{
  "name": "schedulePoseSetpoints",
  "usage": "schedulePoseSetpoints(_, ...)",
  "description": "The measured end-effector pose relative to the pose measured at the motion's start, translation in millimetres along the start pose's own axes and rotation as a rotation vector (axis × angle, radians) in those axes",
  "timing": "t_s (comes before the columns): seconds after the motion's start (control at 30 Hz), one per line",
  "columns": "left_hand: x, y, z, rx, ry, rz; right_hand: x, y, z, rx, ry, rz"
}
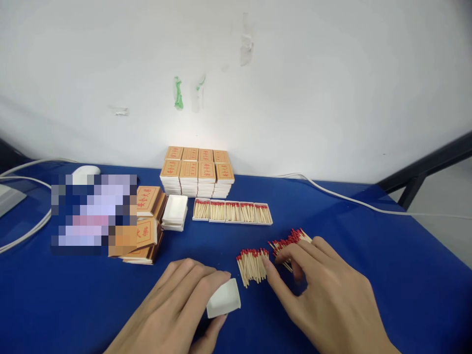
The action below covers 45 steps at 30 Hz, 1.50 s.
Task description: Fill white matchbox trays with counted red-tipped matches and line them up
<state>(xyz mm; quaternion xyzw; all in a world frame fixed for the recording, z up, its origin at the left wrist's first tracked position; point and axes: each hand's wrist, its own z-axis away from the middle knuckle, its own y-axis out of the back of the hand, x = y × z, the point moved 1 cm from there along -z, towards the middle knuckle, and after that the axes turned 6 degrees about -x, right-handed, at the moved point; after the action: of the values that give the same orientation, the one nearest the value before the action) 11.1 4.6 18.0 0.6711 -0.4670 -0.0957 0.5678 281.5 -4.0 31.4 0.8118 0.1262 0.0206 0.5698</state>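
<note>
The left hand (177,307) holds a small white box (223,298). The right hand (324,290), fingers spread, touches loose matches (252,265).

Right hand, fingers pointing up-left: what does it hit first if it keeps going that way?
The right hand already touches the loose matches; straight on, probably the row of filled trays, though depth is unclear.

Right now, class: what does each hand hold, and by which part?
The left hand grips an empty white matchbox tray by its near end. The right hand holds nothing; its fingertips touch loose matches.
</note>
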Motion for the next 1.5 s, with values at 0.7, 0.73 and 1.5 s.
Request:
schedulePoseSetpoints(0.7,0.9,11.4,-0.9,-0.045,-0.003,-0.026,-47.7,-7.1,-13.5,-0.068,-0.070,0.255)
schedulePoseSetpoints(0.73,0.7,12.1,0.1,-0.053,0.018,-0.021,-49.4,-7.1,-15.8,-0.072,-0.074,0.264)
schedulePoseSetpoints(1.5,-7.4,5.8,6.7,-0.114,0.120,0.118,-12.4,-8.8,-18.1,-0.291,0.112,-0.103)
